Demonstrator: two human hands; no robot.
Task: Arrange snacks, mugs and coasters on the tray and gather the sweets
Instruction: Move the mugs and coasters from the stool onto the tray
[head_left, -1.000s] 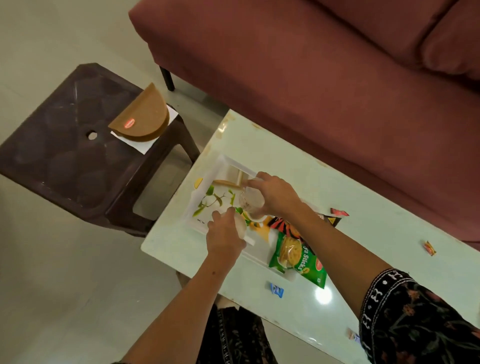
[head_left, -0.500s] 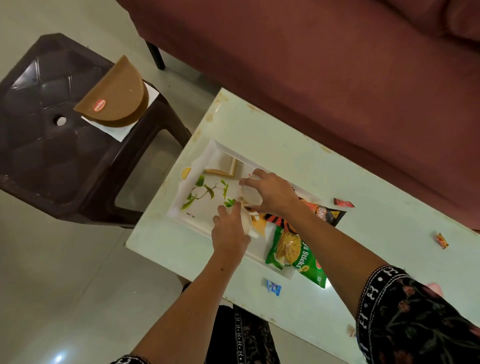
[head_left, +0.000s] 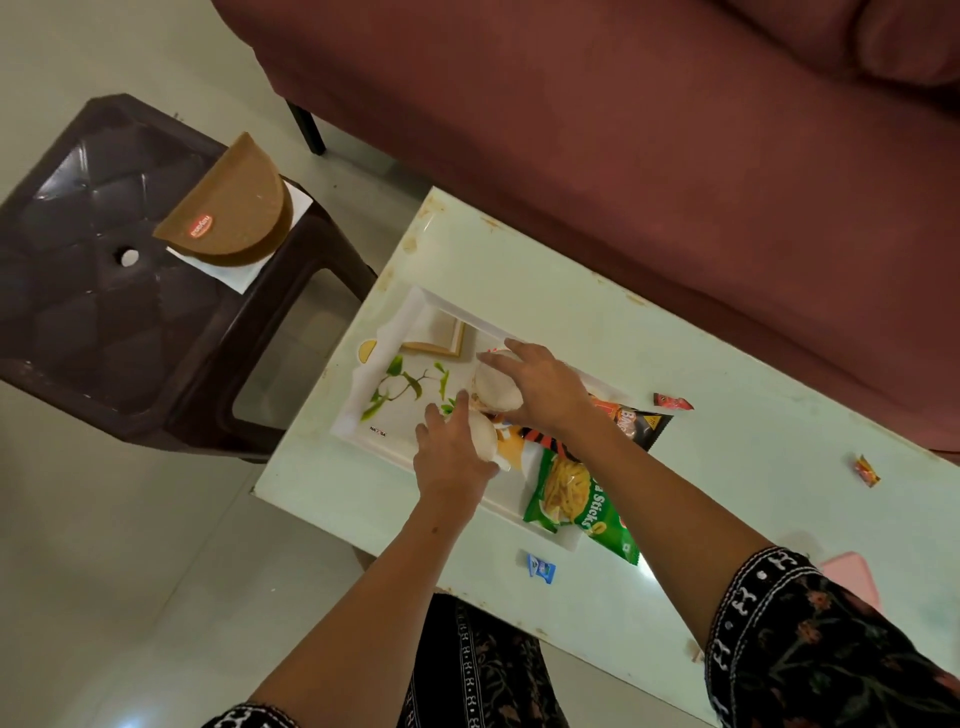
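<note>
A white tray (head_left: 395, 332) with a green leaf print lies on the pale table (head_left: 571, 291). My right hand (head_left: 543, 382) grips a white mug (head_left: 496, 389) over the tray's middle. My left hand (head_left: 449, 457) holds a second white mug (head_left: 485, 441) just in front of it. Square coasters (head_left: 441, 332) lie in the tray's far left corner. A green snack packet (head_left: 576, 499) and a black and orange packet (head_left: 631, 421) rest on the tray's right end. Loose sweets lie on the table: a red one (head_left: 672, 401), an orange one (head_left: 866, 470), a blue one (head_left: 541, 566).
A dark plastic stool (head_left: 104, 291) stands left of the table, carrying a brown half-round box (head_left: 228, 213) on white paper. A maroon sofa (head_left: 623, 130) runs along the table's far side. A pink object (head_left: 852, 577) lies near the right sleeve.
The view has shifted slightly. Both hands stay on the two mugs over the tray, with the mugs now a little closer to the snack packets.
</note>
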